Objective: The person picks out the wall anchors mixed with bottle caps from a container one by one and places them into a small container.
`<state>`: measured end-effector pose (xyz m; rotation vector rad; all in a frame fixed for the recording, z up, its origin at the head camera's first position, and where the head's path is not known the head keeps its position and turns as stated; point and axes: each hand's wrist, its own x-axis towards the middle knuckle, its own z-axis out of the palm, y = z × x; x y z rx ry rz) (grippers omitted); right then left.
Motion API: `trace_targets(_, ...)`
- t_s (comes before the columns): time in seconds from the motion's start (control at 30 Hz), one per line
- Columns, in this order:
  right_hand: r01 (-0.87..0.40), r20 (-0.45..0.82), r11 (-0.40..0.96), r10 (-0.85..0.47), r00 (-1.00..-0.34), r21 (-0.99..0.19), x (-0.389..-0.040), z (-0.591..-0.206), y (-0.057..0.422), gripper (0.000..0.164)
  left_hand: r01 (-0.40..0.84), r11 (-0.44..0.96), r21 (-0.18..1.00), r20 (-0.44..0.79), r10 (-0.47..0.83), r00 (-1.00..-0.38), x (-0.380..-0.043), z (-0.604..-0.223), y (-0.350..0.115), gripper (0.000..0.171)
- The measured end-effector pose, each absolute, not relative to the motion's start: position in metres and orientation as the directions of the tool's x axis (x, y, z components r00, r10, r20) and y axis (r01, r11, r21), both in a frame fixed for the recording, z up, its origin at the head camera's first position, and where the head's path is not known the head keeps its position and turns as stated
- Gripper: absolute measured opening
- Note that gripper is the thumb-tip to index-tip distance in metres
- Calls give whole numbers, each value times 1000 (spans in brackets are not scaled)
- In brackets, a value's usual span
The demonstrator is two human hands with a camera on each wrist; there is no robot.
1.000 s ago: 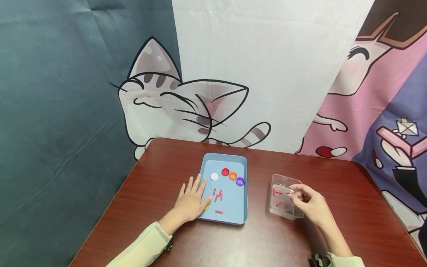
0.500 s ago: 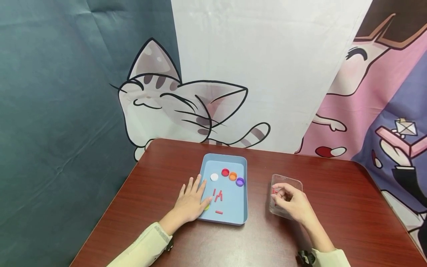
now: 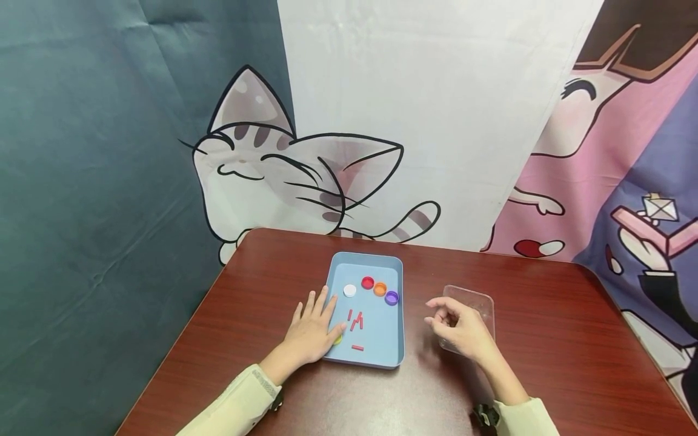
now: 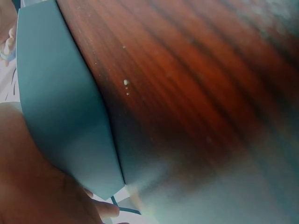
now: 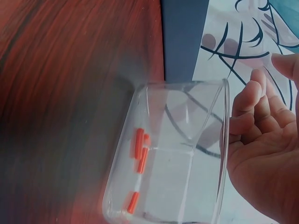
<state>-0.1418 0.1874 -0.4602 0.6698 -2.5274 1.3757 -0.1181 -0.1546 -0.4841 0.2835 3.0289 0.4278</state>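
My left hand (image 3: 308,333) lies with fingers spread over the left side of a blue tray (image 3: 389,351), thumb reaching inside. A yellow-green round piece (image 3: 337,341) shows partly from beneath that thumb. Several short red sticks (image 3: 357,347) lie loose in the tray. My right hand (image 3: 463,327) hovers over the near left part of a clear plastic box (image 3: 480,301), thumb and forefinger apart, other fingers curled, with nothing visible between them. In the right wrist view, several red sticks (image 5: 139,143) rest in the box, with the right hand (image 5: 261,121) beyond its rim.
At the tray's far end sit a white disc (image 3: 349,290) and small round caps: red (image 3: 368,283), orange (image 3: 380,289) and purple (image 3: 391,298). The brown wooden table (image 3: 272,266) ends at a printed cloth backdrop (image 3: 436,121).
My right hand has moved left across the clear box toward the gap between box and tray. The left hand and the tray's contents stay put.
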Motion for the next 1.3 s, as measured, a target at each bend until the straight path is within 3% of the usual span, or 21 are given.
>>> trace_targets(0.77, -458, 303, 383, -398, -866, -802, -149, -458, 145, 25, 185, 940, 288, -29, 202, -979, -119, -482, -155, 71)
trace_targets(1.3, -435, 233, 404, -459, -858, -805, -151, -462, 114, 27, 178, 942, 283, -41, 197, -980, -117, -483, -155, 70)
